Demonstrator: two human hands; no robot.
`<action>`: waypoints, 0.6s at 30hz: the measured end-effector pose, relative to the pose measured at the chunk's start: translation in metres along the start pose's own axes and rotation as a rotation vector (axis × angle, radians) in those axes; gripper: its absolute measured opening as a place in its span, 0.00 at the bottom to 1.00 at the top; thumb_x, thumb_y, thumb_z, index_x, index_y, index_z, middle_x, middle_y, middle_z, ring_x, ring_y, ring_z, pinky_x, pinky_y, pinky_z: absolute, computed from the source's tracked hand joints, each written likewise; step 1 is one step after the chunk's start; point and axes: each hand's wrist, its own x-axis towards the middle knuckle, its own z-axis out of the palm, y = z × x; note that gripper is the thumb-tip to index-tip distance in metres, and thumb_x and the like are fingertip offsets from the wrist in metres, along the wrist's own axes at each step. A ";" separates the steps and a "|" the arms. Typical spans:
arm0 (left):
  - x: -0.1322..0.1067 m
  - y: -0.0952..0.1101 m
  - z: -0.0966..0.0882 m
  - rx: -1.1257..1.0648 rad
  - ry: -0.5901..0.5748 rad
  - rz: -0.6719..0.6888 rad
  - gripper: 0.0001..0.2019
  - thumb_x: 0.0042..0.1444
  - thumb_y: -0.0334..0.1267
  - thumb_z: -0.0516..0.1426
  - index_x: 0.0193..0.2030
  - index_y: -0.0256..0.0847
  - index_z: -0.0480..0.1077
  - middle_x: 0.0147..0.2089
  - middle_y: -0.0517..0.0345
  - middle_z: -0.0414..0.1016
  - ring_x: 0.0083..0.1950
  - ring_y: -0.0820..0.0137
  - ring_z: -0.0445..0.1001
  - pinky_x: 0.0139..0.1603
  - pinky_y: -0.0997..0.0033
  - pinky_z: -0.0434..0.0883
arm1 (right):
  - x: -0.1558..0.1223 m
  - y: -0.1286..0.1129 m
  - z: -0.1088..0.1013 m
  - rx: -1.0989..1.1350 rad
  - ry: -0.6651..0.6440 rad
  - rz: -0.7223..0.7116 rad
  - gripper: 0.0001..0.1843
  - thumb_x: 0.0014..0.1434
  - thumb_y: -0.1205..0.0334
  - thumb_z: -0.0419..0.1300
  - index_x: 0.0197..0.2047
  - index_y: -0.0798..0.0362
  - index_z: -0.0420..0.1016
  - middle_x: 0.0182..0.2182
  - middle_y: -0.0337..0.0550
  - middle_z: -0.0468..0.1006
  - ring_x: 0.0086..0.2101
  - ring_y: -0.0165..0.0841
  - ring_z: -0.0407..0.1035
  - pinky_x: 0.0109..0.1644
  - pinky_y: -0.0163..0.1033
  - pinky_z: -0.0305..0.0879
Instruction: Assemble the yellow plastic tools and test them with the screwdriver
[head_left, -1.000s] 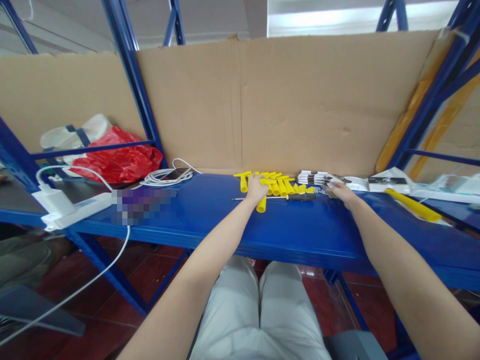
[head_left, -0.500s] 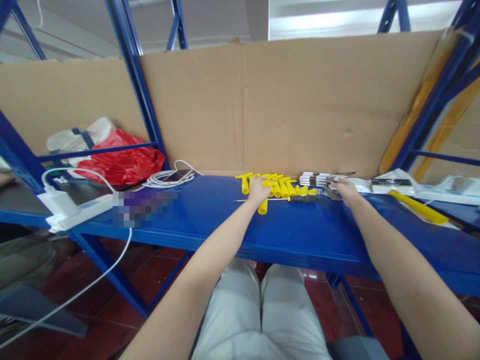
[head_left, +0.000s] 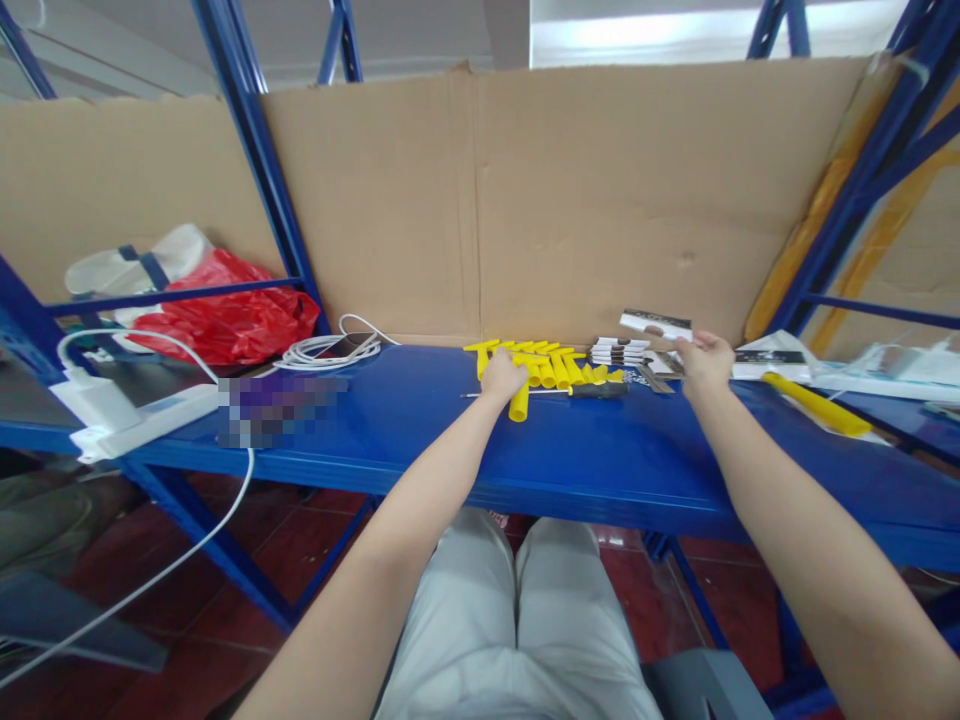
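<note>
My left hand [head_left: 501, 376] is closed around a yellow plastic tube [head_left: 518, 401], its lower end sticking out below my fingers, at the front of a row of several yellow tubes [head_left: 551, 365] on the blue shelf [head_left: 600, 460]. My right hand [head_left: 703, 362] pinches a flat white-and-dark card [head_left: 655, 324] and holds it lifted above a stack of similar cards [head_left: 619, 352]. A screwdriver [head_left: 592, 391] with a dark handle lies between my hands.
A cardboard sheet [head_left: 570, 200] backs the shelf. On the left are a coiled white cable [head_left: 330, 350], a red bag [head_left: 232, 315] and a white power strip with a charger [head_left: 127, 415]. A long yellow piece [head_left: 814, 402] and white packets [head_left: 772, 357] lie to the right.
My right hand has picked a card off the area by the stack and raised it above the shelf. My left hand has stayed closed on the yellow tube.
</note>
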 end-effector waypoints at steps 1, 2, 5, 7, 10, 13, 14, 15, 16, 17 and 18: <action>-0.001 0.000 -0.003 0.026 -0.011 -0.023 0.13 0.54 0.34 0.58 0.47 0.38 0.72 0.52 0.41 0.78 0.56 0.56 0.76 0.55 0.61 0.70 | -0.003 -0.003 0.003 0.102 -0.041 0.028 0.22 0.55 0.64 0.60 0.53 0.55 0.63 0.43 0.48 0.72 0.50 0.39 0.72 0.53 0.43 0.72; -0.001 0.001 -0.004 0.043 -0.013 -0.040 0.12 0.54 0.37 0.59 0.46 0.39 0.73 0.52 0.40 0.78 0.55 0.54 0.76 0.54 0.60 0.71 | -0.006 -0.007 0.006 0.195 -0.077 0.059 0.21 0.52 0.66 0.63 0.50 0.54 0.65 0.40 0.46 0.73 0.48 0.39 0.73 0.51 0.43 0.74; 0.000 0.000 -0.006 0.052 -0.016 -0.073 0.09 0.53 0.40 0.61 0.40 0.41 0.73 0.51 0.38 0.78 0.55 0.52 0.76 0.53 0.58 0.71 | -0.022 -0.021 0.011 0.354 -0.213 0.085 0.17 0.46 0.70 0.67 0.38 0.52 0.67 0.35 0.42 0.74 0.43 0.36 0.75 0.48 0.41 0.76; 0.003 -0.001 -0.004 0.006 -0.044 -0.095 0.06 0.51 0.40 0.62 0.34 0.41 0.73 0.46 0.39 0.80 0.55 0.52 0.76 0.54 0.59 0.71 | -0.033 -0.030 0.011 0.426 -0.286 0.108 0.15 0.44 0.73 0.68 0.33 0.52 0.68 0.33 0.42 0.76 0.41 0.34 0.76 0.48 0.39 0.76; 0.005 -0.002 -0.001 -0.165 -0.120 -0.163 0.06 0.47 0.36 0.65 0.27 0.42 0.71 0.32 0.46 0.79 0.50 0.53 0.79 0.51 0.60 0.72 | -0.048 -0.042 0.011 0.460 -0.376 0.138 0.13 0.44 0.74 0.68 0.29 0.52 0.69 0.30 0.41 0.77 0.38 0.32 0.76 0.47 0.37 0.76; 0.002 0.000 0.000 -0.348 -0.166 -0.250 0.10 0.46 0.31 0.66 0.22 0.42 0.68 0.19 0.55 0.69 0.38 0.56 0.80 0.38 0.64 0.74 | -0.057 -0.048 0.011 0.471 -0.439 0.149 0.13 0.45 0.73 0.70 0.27 0.52 0.70 0.28 0.39 0.77 0.36 0.30 0.76 0.47 0.35 0.75; 0.000 0.001 0.000 -0.403 -0.173 -0.272 0.11 0.46 0.30 0.65 0.22 0.42 0.67 0.17 0.57 0.66 0.34 0.58 0.79 0.32 0.66 0.73 | -0.059 -0.048 0.011 0.479 -0.461 0.153 0.13 0.45 0.73 0.70 0.27 0.52 0.70 0.28 0.38 0.77 0.36 0.30 0.76 0.46 0.35 0.75; -0.001 0.003 0.000 -0.463 -0.183 -0.290 0.11 0.47 0.30 0.65 0.21 0.42 0.67 0.16 0.60 0.64 0.29 0.62 0.77 0.27 0.69 0.70 | -0.061 -0.049 0.012 0.486 -0.486 0.158 0.13 0.45 0.72 0.71 0.27 0.52 0.70 0.28 0.38 0.77 0.35 0.29 0.75 0.46 0.35 0.76; -0.003 0.006 -0.001 -0.529 -0.198 -0.305 0.11 0.48 0.29 0.65 0.22 0.42 0.67 0.15 0.62 0.62 0.24 0.66 0.73 0.23 0.73 0.67 | -0.062 -0.049 0.012 0.492 -0.512 0.165 0.13 0.44 0.72 0.72 0.27 0.52 0.71 0.28 0.37 0.77 0.34 0.28 0.75 0.45 0.35 0.76; -0.004 0.008 -0.003 -0.599 -0.220 -0.317 0.11 0.50 0.29 0.64 0.22 0.41 0.67 0.14 0.64 0.61 0.20 0.70 0.69 0.20 0.75 0.64 | -0.064 -0.049 0.013 0.496 -0.533 0.171 0.14 0.44 0.71 0.72 0.28 0.52 0.71 0.28 0.37 0.77 0.33 0.28 0.75 0.44 0.34 0.76; -0.004 0.011 -0.004 -0.664 -0.234 -0.331 0.11 0.51 0.29 0.63 0.22 0.41 0.66 0.14 0.65 0.60 0.17 0.74 0.64 0.18 0.77 0.61 | -0.065 -0.050 0.013 0.499 -0.551 0.173 0.14 0.44 0.70 0.73 0.28 0.52 0.71 0.28 0.36 0.77 0.32 0.27 0.74 0.43 0.34 0.76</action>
